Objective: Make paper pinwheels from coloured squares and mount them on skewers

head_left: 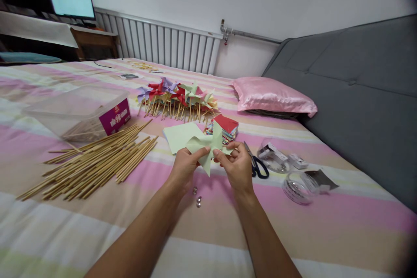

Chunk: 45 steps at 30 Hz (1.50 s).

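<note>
Between my two hands a pale green paper pinwheel (208, 142) is held up over the bed, its blades folded toward the middle. My left hand (186, 165) pinches its left side with thumb and fingers. On the other side my right hand (237, 167) grips it near the centre, thumb in front. Behind it lie a pale green paper sheet (182, 134) and a stack of coloured paper squares (227, 125) with red on top. Small shiny metal pieces (198, 202) rest on the bedspread below my hands. Dark-handled scissors (259, 167) lie right of my right hand.
Many wooden sticks (94, 167) are spread at left, beside a clear plastic box (74, 104). Finished pinwheels (176, 95) on sticks lie farther back. Round clear containers (296, 189) sit at right. A pink pillow (273, 95) lies against the grey headboard (352, 78).
</note>
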### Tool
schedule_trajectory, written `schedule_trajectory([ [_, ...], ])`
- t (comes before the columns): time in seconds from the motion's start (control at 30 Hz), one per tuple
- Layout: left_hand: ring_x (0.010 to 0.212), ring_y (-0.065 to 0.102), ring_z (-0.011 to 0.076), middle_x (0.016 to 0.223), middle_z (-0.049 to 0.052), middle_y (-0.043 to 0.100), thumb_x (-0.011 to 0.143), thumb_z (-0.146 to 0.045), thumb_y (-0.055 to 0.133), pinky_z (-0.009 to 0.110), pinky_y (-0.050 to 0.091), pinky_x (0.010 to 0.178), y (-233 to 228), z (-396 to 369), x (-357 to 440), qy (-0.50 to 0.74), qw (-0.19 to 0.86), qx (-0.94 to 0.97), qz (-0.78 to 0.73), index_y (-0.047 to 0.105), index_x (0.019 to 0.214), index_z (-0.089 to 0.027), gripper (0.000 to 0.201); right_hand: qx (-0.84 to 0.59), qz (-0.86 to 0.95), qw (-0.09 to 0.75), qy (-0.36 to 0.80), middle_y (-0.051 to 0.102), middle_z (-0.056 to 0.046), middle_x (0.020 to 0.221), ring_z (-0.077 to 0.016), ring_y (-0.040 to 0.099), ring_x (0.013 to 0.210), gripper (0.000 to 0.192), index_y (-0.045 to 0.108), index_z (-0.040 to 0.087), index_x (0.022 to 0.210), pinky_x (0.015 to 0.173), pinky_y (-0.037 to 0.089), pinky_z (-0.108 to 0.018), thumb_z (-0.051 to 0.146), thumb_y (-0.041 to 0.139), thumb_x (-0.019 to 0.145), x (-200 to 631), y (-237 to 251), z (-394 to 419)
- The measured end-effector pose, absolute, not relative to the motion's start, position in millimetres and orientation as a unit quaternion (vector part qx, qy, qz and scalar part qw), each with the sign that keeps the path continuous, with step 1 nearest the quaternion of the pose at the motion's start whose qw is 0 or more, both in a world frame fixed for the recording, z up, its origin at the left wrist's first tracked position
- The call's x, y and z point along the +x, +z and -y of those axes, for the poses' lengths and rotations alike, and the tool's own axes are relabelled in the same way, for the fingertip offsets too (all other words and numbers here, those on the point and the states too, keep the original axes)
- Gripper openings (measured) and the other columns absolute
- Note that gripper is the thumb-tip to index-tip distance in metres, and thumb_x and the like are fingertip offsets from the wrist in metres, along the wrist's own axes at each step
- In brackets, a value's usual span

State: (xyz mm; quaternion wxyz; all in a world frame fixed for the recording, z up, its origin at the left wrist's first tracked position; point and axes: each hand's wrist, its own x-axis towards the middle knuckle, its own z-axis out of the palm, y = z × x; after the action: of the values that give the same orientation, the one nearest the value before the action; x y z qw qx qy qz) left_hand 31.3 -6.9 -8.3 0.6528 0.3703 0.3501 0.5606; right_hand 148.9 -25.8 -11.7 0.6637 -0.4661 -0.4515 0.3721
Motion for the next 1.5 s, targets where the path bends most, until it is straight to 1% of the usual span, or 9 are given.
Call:
schedule_trajectory([
  [0.17, 0.067, 0.060, 0.0143, 0.074, 0.005, 0.069, 0.061, -0.027, 0.075, 0.024, 0.044, 0.063, -6.8, 8.4, 32.8, 0.557, 0.652, 0.377, -0.351, 0.070, 0.078, -0.013, 0.023, -0.447, 0.407, 0.690, 0.398, 0.066, 0.000, 0.079, -0.0149, 0.064, 0.063, 0.057, 0.041, 0.021, 0.105, 0.055, 0.049, -0.025, 0.031, 0.075, 0.060, 144.5, -11.6, 24.7],
  [0.27, 0.067, 0.060, 0.0143, 0.074, 0.004, 0.069, 0.061, -0.026, 0.075, 0.023, 0.043, 0.062, -3.3, 11.4, 34.5, 0.556, 0.641, 0.390, -0.358, 0.070, 0.080, -0.014, 0.023, -0.450, 0.387, 0.693, 0.410, 0.066, -0.002, 0.084, -0.0154, 0.063, 0.065, 0.062, 0.043, 0.020, 0.112, 0.060, 0.051, -0.028, 0.031, 0.074, 0.060, 143.8, -12.0, 24.0],
  [0.47, 0.069, 0.060, 0.0154, 0.077, 0.004, 0.069, 0.059, -0.026, 0.076, 0.023, 0.044, 0.062, 0.8, 15.5, 34.5, 0.547, 0.625, 0.411, -0.376, 0.069, 0.081, -0.013, 0.026, -0.438, 0.362, 0.698, 0.436, 0.066, -0.003, 0.088, -0.0171, 0.064, 0.073, 0.064, 0.044, 0.019, 0.111, 0.069, 0.052, -0.031, 0.028, 0.075, 0.056, 146.3, -11.9, 22.3],
  [0.57, 0.069, 0.059, 0.0159, 0.078, 0.006, 0.068, 0.060, -0.028, 0.075, 0.025, 0.045, 0.062, -0.9, 13.4, 30.2, 0.516, 0.642, 0.423, -0.377, 0.068, 0.084, -0.012, 0.030, -0.435, 0.348, 0.684, 0.471, 0.066, -0.002, 0.087, -0.0159, 0.063, 0.070, 0.066, 0.044, 0.020, 0.113, 0.066, 0.051, -0.029, 0.026, 0.076, 0.054, 152.7, -9.9, 21.9],
  [0.77, 0.067, 0.056, 0.0145, 0.074, 0.006, 0.064, 0.070, -0.041, 0.066, 0.024, 0.043, 0.061, 2.0, 9.0, 18.5, 0.463, 0.672, 0.459, -0.352, 0.068, 0.081, -0.013, 0.030, -0.460, 0.366, 0.623, 0.517, 0.066, -0.001, 0.089, -0.0146, 0.061, 0.067, 0.070, 0.047, 0.019, 0.114, 0.059, 0.047, -0.026, 0.026, 0.078, 0.051, 173.6, -9.3, 20.7],
  [0.97, 0.049, 0.049, 0.0091, 0.053, 0.000, 0.058, 0.060, -0.035, 0.074, 0.020, 0.034, 0.051, 0.8, 10.5, 20.6, 0.426, 0.645, 0.491, -0.402, 0.064, 0.060, -0.012, 0.025, -0.476, 0.420, 0.575, 0.516, 0.069, -0.001, 0.084, -0.0158, 0.061, 0.065, 0.078, 0.047, 0.018, 0.119, 0.057, 0.046, -0.025, 0.026, 0.078, 0.049, 180.3, -9.8, 22.8],
  [1.2, 0.044, 0.048, 0.0096, 0.051, 0.000, 0.059, 0.054, -0.034, 0.076, 0.021, 0.031, 0.047, -2.0, 9.5, 22.2, 0.406, 0.630, 0.498, -0.437, 0.065, 0.061, -0.012, 0.025, -0.475, 0.462, 0.548, 0.511, 0.069, -0.002, 0.083, -0.0173, 0.064, 0.069, 0.076, 0.043, 0.019, 0.123, 0.062, 0.048, -0.027, 0.022, 0.075, 0.054, 178.7, -6.7, 26.4],
  [1.37, 0.043, 0.046, 0.0092, 0.048, 0.000, 0.057, 0.055, -0.032, 0.074, 0.020, 0.030, 0.046, -2.6, 8.7, 21.7, 0.392, 0.621, 0.511, -0.446, 0.064, 0.059, -0.012, 0.023, -0.464, 0.489, 0.540, 0.503, 0.069, -0.004, 0.089, -0.0190, 0.065, 0.076, 0.073, 0.043, 0.019, 0.123, 0.068, 0.050, -0.030, 0.021, 0.074, 0.057, 179.3, -5.2, 28.3],
  [1.5, 0.042, 0.045, 0.0087, 0.049, 0.000, 0.057, 0.056, -0.030, 0.072, 0.020, 0.028, 0.045, -4.1, 8.7, 22.2, 0.385, 0.626, 0.513, -0.443, 0.064, 0.059, -0.012, 0.020, -0.467, 0.499, 0.534, 0.498, 0.070, -0.003, 0.087, -0.0192, 0.065, 0.075, 0.074, 0.042, 0.019, 0.124, 0.066, 0.051, -0.030, 0.021, 0.074, 0.057, 179.1, -5.7, 28.1],
])
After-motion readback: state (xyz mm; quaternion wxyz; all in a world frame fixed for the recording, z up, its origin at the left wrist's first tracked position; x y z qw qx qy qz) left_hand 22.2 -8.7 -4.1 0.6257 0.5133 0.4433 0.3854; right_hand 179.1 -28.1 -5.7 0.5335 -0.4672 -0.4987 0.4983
